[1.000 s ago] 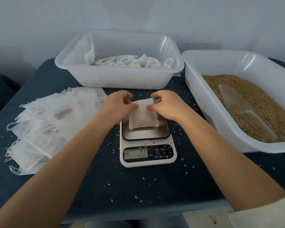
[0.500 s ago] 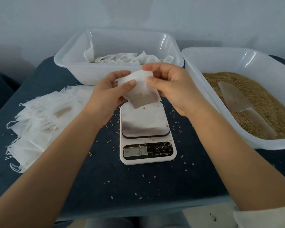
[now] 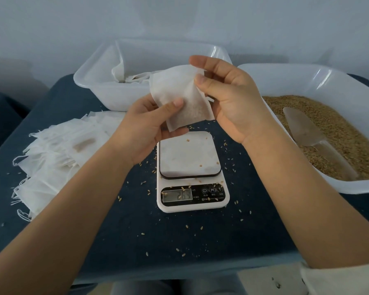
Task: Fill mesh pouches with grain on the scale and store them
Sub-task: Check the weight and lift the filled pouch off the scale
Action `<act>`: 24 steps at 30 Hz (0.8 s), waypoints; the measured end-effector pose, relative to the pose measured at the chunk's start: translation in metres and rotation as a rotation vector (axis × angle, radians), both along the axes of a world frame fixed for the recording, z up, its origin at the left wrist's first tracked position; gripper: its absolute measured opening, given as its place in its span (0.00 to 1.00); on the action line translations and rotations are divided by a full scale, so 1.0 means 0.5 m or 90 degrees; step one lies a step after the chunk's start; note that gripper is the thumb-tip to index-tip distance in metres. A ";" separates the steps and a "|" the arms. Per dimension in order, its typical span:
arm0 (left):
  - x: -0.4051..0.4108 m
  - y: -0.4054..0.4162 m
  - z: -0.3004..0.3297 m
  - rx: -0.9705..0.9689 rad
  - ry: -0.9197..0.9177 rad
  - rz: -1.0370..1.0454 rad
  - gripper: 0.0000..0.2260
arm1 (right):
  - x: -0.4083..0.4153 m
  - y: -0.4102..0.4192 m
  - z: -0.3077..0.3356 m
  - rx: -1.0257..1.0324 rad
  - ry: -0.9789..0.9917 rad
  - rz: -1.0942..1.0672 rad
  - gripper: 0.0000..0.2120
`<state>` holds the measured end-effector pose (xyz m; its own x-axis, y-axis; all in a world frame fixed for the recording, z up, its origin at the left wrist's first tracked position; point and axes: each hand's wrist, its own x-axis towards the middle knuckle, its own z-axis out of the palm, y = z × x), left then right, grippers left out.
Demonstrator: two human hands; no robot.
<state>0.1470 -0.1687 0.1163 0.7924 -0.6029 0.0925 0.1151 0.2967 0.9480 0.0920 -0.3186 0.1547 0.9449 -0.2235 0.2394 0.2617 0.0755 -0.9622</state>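
Observation:
A white mesh pouch [image 3: 179, 94] with grain showing through its lower half hangs in the air above the scale [image 3: 192, 177]. My left hand [image 3: 145, 126] pinches its lower left side between thumb and fingers. My right hand [image 3: 228, 96] pinches its upper right corner. The scale's white platform carries only a few loose grains, and its display is lit. Behind the pouch stands a clear tub [image 3: 90, 81] with filled pouches inside. To the right, a second tub [image 3: 360, 188] holds brown grain and a clear scoop [image 3: 307, 133].
A fanned pile of empty white pouches [image 3: 58, 158] lies at the left on the dark blue table [image 3: 179, 241]. Loose grains are scattered around the scale. A pale wall closes off the back.
Both hands lifted the pouch off the scale platform and raised it higher, tilting it upright. The platform now stands bare and the display reading changed.

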 end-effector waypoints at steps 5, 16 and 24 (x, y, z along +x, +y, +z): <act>0.001 0.005 0.004 0.009 -0.024 0.024 0.07 | -0.002 -0.002 0.006 -0.004 0.014 0.004 0.12; -0.014 0.009 0.018 0.038 -0.090 0.060 0.12 | -0.002 -0.005 0.007 0.029 0.059 0.018 0.13; -0.017 0.005 0.024 0.055 -0.134 0.081 0.13 | -0.007 -0.016 0.003 -0.210 0.105 0.052 0.03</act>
